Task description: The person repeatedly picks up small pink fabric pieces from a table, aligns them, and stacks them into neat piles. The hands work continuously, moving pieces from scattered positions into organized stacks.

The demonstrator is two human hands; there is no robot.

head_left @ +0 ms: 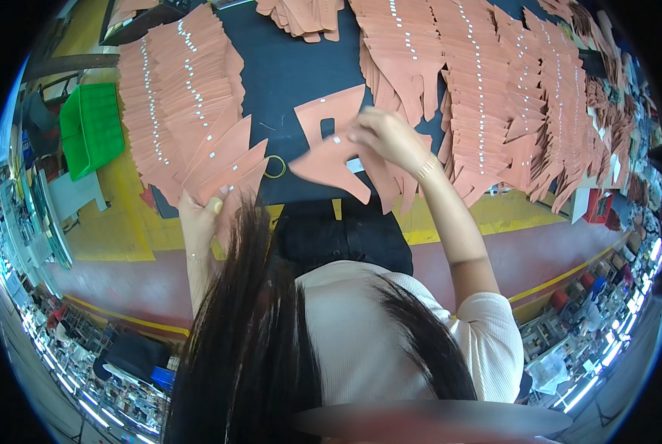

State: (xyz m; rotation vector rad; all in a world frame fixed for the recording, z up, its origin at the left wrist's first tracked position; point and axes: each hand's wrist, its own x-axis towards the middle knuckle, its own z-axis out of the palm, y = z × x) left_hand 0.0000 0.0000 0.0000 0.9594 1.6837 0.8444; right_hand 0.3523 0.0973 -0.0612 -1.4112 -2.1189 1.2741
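Observation:
Between the thumb and fingers of my right hand (392, 139) is a salmon-coloured cut-out piece (327, 169), flat and curved, with a small white label on it. It is slightly blurred and overlaps other salmon cut-outs (343, 103) on the dark table. My left hand (198, 220) is closed on the near end of a fanned row of matching cut-outs (235, 164) at the table's left. A yellow cover sits on its thumb. Hair hides part of the left forearm. A thin yellow-green loop (275, 167) lies between the hands.
Long overlapping rows of labelled cut-outs (468, 89) cover the table's right side. Another row (194, 70) runs along the left, and a smaller pile (301, 16) lies at the far edge. A green plastic basket (92, 129) stands left of the dark table (272, 81).

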